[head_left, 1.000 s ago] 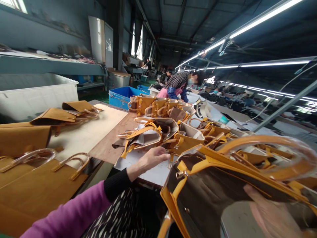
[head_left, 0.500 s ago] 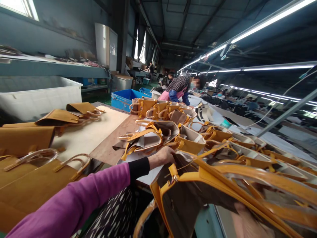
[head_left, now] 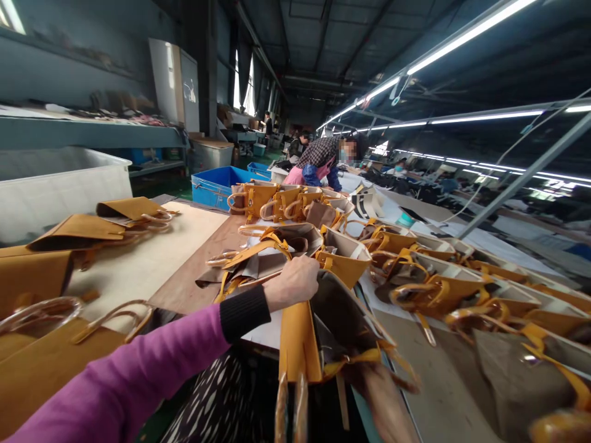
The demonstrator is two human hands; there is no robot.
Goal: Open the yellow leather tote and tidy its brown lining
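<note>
My left hand (head_left: pixel 293 282), in a purple sleeve with a black cuff, is closed on the upper edge of a mustard-yellow handbag (head_left: pixel 299 344). The bag is tilted in front of me, its dark brown lining showing and two plastic-wrapped handles hanging down. From the lower right comes my right forearm (head_left: pixel 388 403), reaching up to the bag's opening; the bag and its strap hide the fingers. Just beyond my left hand, another yellow bag (head_left: pixel 347 266) stands open on the table.
Rows of similar bags (head_left: pixel 443 292) fill the table's right side and far end. More bags (head_left: pixel 55 357) lie at the left, near a white bin (head_left: pixel 64 184). A blue crate (head_left: pixel 217 187) stands beyond the table. A person (head_left: pixel 318 157) bends over farther back.
The handbag has swung round and tipped, so its handles now hang downward instead of lying to the right. My left hand has risen slightly; my right hand has moved left, behind the bag.
</note>
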